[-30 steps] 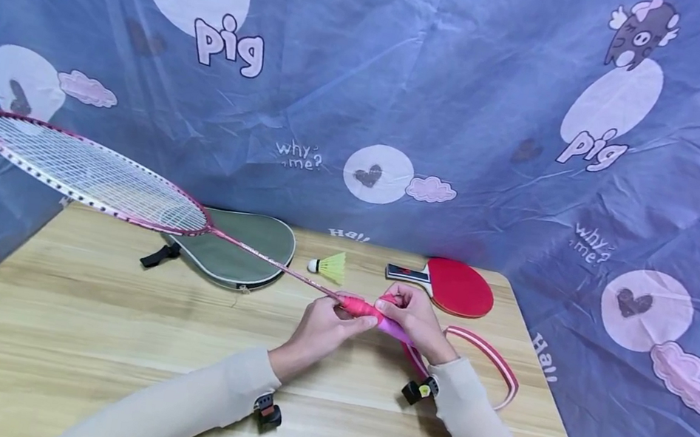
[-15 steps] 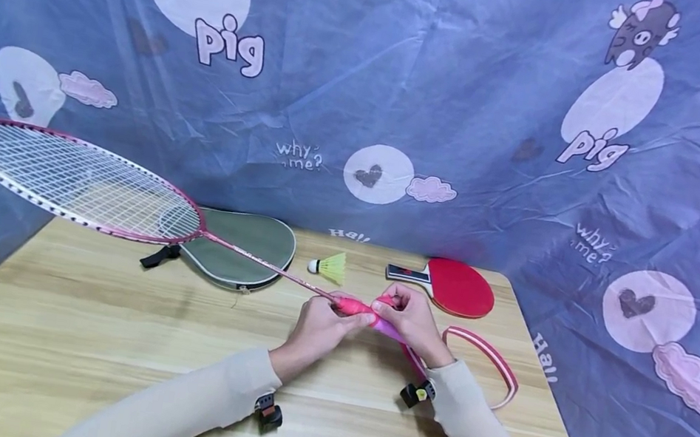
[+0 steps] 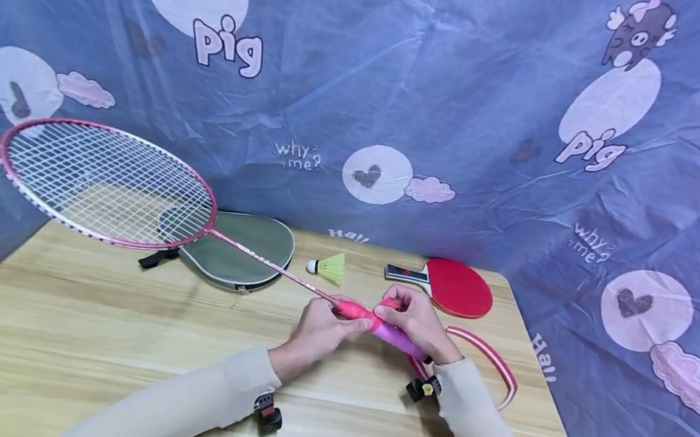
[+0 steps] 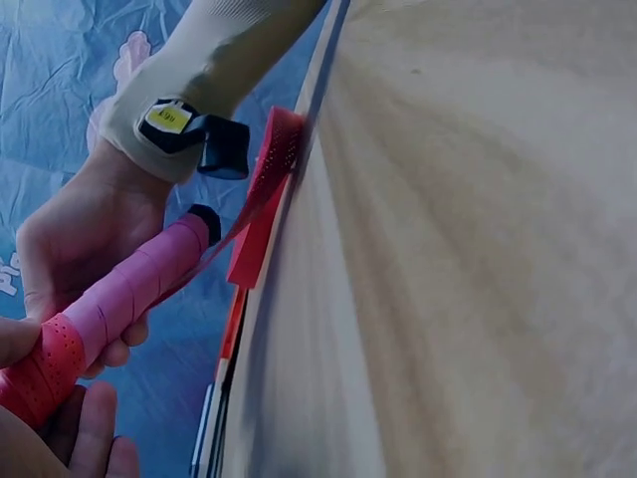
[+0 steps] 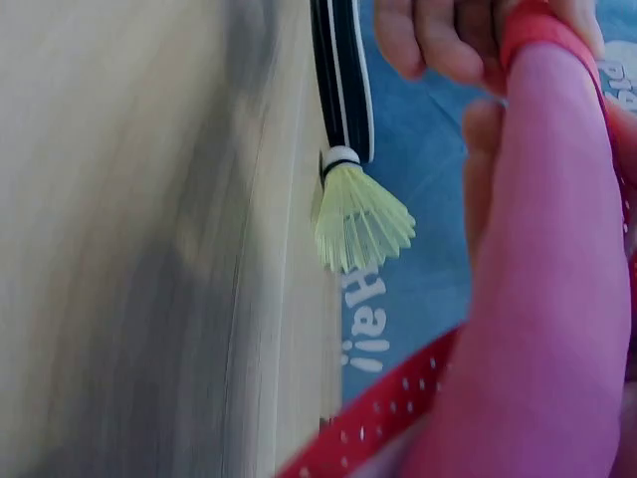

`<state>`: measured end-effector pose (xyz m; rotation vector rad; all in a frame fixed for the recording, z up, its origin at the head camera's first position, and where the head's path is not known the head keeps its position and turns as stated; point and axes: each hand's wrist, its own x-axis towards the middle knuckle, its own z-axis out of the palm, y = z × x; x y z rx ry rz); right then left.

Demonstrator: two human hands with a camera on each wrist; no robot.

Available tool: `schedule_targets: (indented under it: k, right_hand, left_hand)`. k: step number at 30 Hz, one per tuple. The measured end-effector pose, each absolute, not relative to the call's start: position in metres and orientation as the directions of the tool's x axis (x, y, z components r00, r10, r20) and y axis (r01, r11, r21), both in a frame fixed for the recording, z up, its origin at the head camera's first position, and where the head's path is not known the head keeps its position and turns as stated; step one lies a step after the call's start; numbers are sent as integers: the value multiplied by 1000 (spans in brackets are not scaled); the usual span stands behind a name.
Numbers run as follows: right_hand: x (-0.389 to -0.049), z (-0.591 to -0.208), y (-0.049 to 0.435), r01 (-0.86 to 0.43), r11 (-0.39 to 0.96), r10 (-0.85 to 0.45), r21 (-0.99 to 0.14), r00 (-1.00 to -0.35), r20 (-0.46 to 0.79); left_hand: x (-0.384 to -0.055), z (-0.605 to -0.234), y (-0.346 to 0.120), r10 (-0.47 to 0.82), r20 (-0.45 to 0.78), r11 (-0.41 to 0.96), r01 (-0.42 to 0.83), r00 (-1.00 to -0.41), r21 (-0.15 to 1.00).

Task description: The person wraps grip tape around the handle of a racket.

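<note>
A pink-and-white badminton racket (image 3: 272,265) is held over the table, its strung head off to the left. My left hand (image 3: 316,329) grips the upper handle, where red perforated grip tape (image 3: 353,310) is wound on. Below the tape, the handle (image 4: 139,287) is bare pink-purple, with a black butt end showing in the left wrist view. My right hand (image 3: 417,323) pinches the tape beside the handle, close to the left thumb. From there a loose tape strip (image 3: 494,358), red with a pale stripe in the head view, trails down and curves on the table at right.
Behind the hands lie a yellow shuttlecock (image 3: 331,268) and a red table tennis bat (image 3: 460,288). A green racket cover (image 3: 236,262) with a black strap is at back left, partly behind the strings. Printed blue cloth (image 3: 314,94) hangs along the table's back and right.
The racket has rolled about its handle, so its strings face the head camera more. Its head first dipped left, then came up and right. More purple handle shows; both hands stay nearly in place.
</note>
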<state>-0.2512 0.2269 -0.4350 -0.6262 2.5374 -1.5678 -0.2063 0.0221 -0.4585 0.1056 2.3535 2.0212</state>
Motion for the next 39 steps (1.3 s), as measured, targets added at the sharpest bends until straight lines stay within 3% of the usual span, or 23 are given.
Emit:
schedule_targets:
  k: [10, 32, 39]
  right_hand:
    - [-255, -432, 236, -212, 393, -465, -895, -885, 5]
    - [-259, -433, 243, -247, 373, -564, -894, -826, -7]
    - [-263, -438, 244, -251, 353, -587, -901, -810, -4]
  left_hand:
    - [-203, -460, 24, 127, 21, 83, 31, -992, 996]
    - [-200, -464, 24, 229, 81, -39, 74, -970, 996]
    - [-198, -463, 22, 264, 146, 10, 154, -953, 988]
